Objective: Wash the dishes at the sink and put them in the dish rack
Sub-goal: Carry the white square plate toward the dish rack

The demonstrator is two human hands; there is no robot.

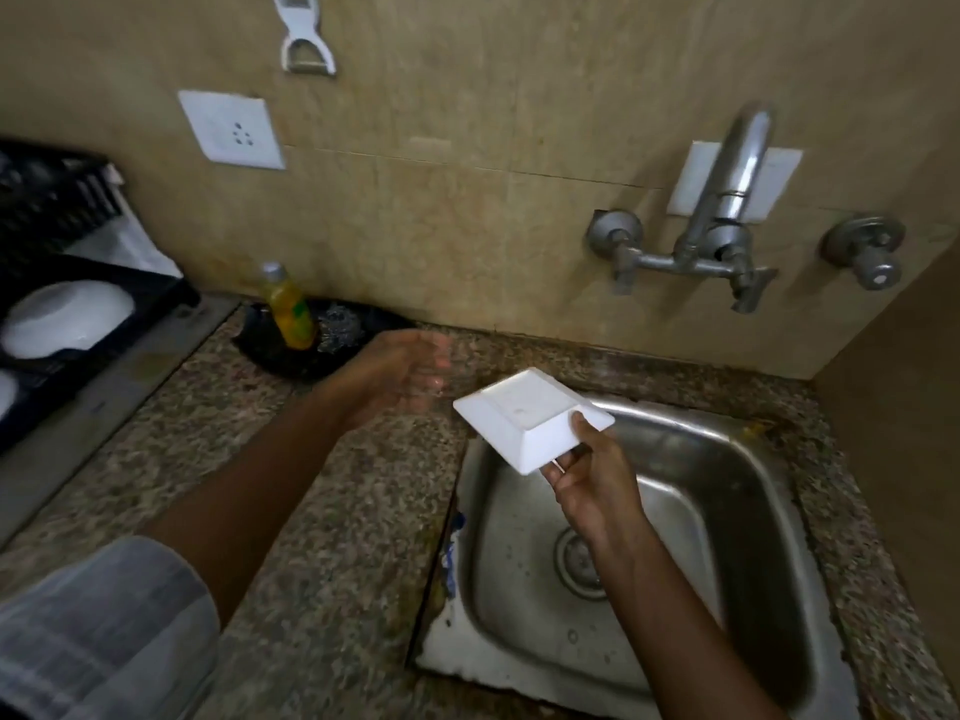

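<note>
One square white dish [524, 415] pinched upside down in right grip [587, 475] over sink [727, 475]; left grip [400, 374] blurred, loosely spread (soap bottle [291, 309] label unreadable).

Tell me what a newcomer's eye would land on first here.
First, the white square dish, held upside down by the right hand over the steel sink's back left corner. Next, the blurred left hand, open above the granite counter, and the black dish rack with a white bowl at far left.
</note>
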